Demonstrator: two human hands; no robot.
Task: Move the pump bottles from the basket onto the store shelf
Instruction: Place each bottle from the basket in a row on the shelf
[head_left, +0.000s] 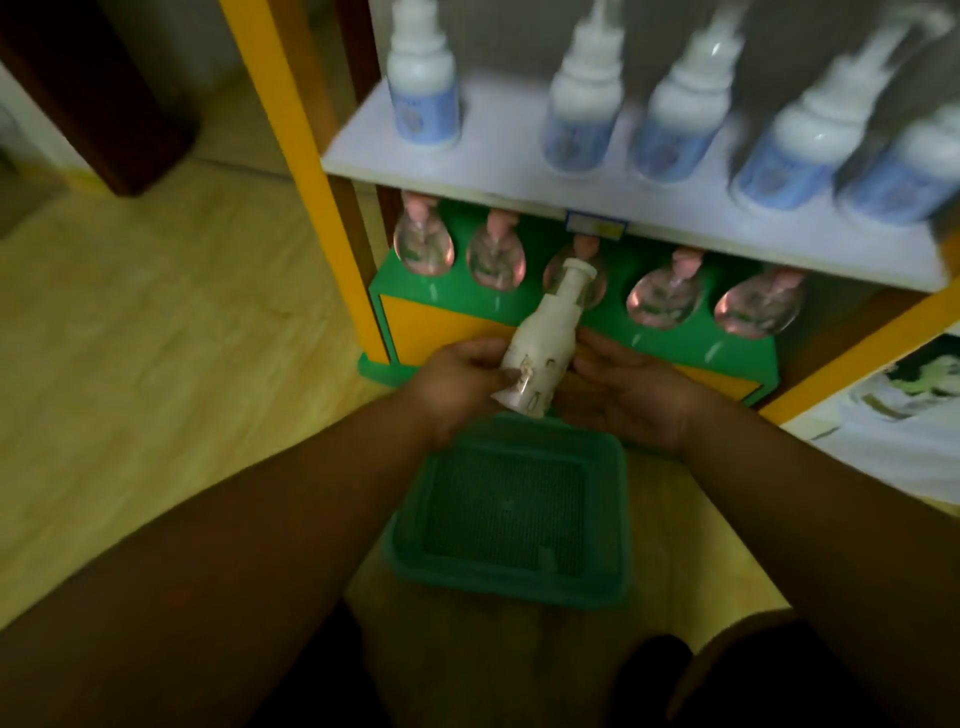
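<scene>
A white pump bottle (540, 348) is held tilted above the far edge of the green basket (511, 582), its top pointing toward the shelf. My left hand (457, 379) grips its lower body. My right hand (623, 389) lies beside it on the right with relaxed fingers near the bottle's base; I cannot tell whether it touches it. The basket sits on the floor below my hands and looks bare inside. Several clear pump bottles with pink tops (423, 239) stand in a row on the green bottom shelf (670, 348).
A white upper shelf (519, 171) carries several white bottles with blue labels (423, 88). Orange shelf posts (311, 171) frame the unit. Wooden floor (156, 338) spreads to the left. A dark brown furniture piece (104, 93) stands at far left.
</scene>
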